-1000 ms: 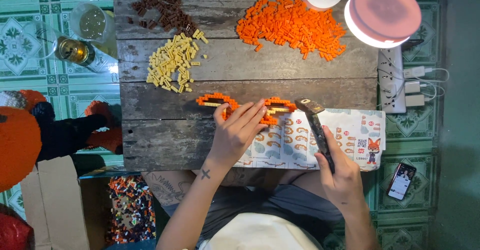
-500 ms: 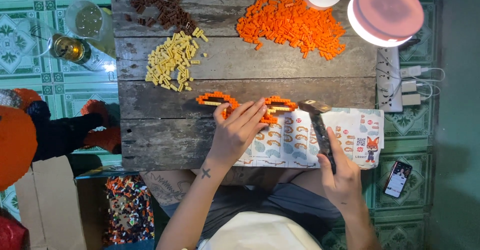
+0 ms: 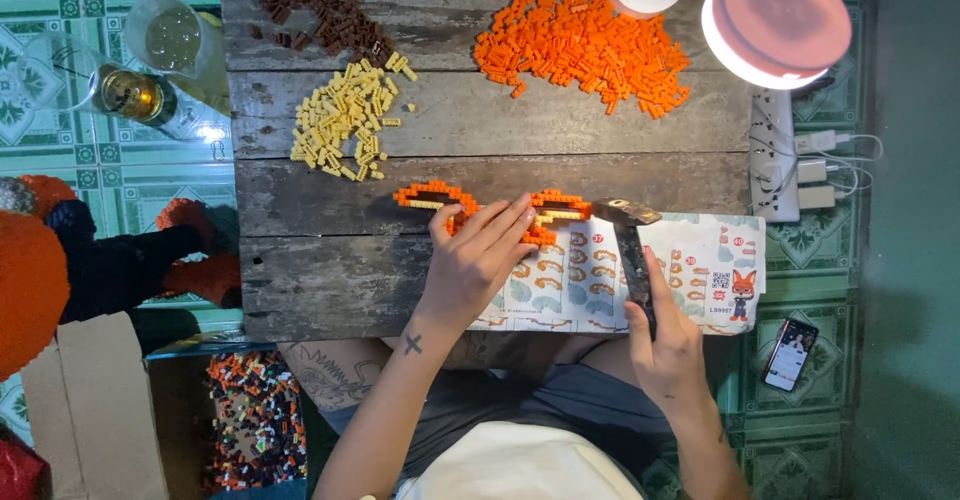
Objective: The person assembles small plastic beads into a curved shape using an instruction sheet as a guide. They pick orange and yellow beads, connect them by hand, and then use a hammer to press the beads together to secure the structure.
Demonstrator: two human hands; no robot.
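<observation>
Beside the printed instruction sheet [image 3: 620, 275], on the wooden bench [image 3: 330, 260], lies an orange brick model [image 3: 480, 205], a flat curved strip with pale bricks set in. Little has changed over the last second: the left hand [image 3: 475, 260] still rests on the model's middle, fingers spread and pressing down, so the model stays put. The right hand [image 3: 665, 340] remains closed around a dark hammer-shaped tool [image 3: 630, 250] lying over the sheet, its head slightly nearer the model. Yellow bricks [image 3: 345, 120] and orange bricks [image 3: 580, 50] lie beyond the model.
</observation>
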